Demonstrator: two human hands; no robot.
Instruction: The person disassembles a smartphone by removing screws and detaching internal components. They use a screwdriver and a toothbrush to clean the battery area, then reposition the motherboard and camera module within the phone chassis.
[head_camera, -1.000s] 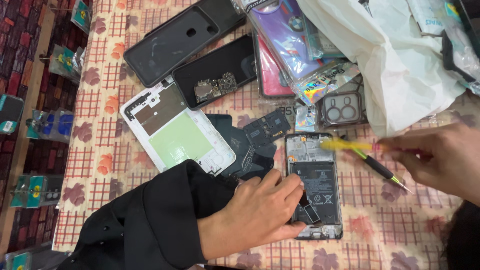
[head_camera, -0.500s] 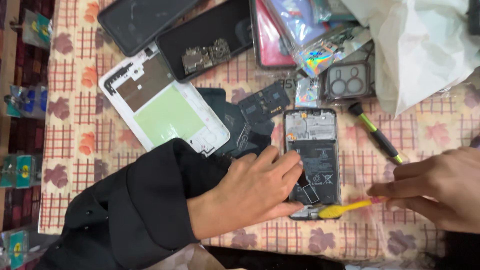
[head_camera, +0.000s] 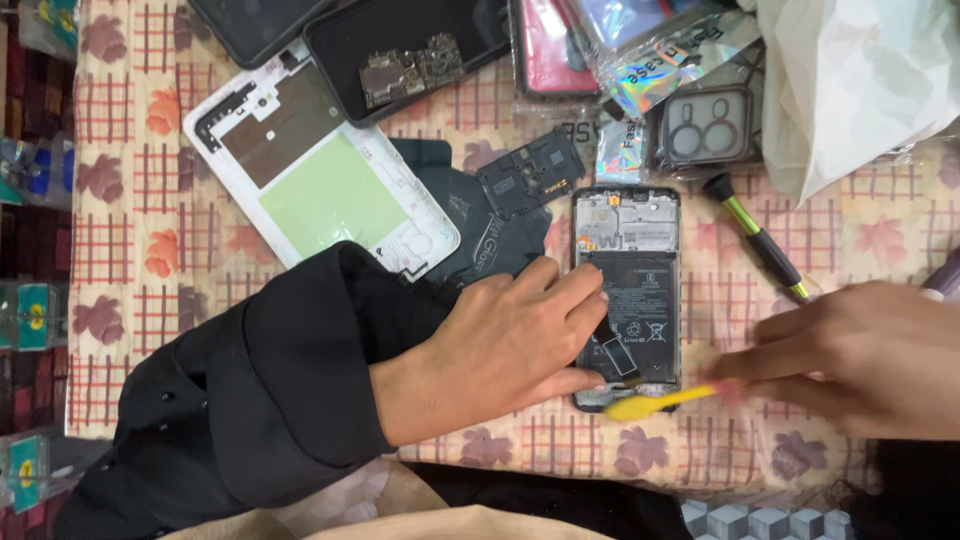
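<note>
The open phone (head_camera: 627, 295) lies on the tabletop (head_camera: 150, 250) with its back off. Your left hand (head_camera: 500, 350) presses flat on it, fingers spread. Your right hand (head_camera: 860, 355) has come down and now pinches the yellow tool (head_camera: 650, 402) at the phone's bottom edge, ready to pry. The green screwdriver (head_camera: 755, 235) lies beside the phone.

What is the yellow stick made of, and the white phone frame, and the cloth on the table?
The yellow stick looks like smooth plastic, though it is blurred. The white frame seems matte plastic with a pale green panel; its make is unclear. The cloth looks like woven fabric, printed with red checks and flowers.
</note>
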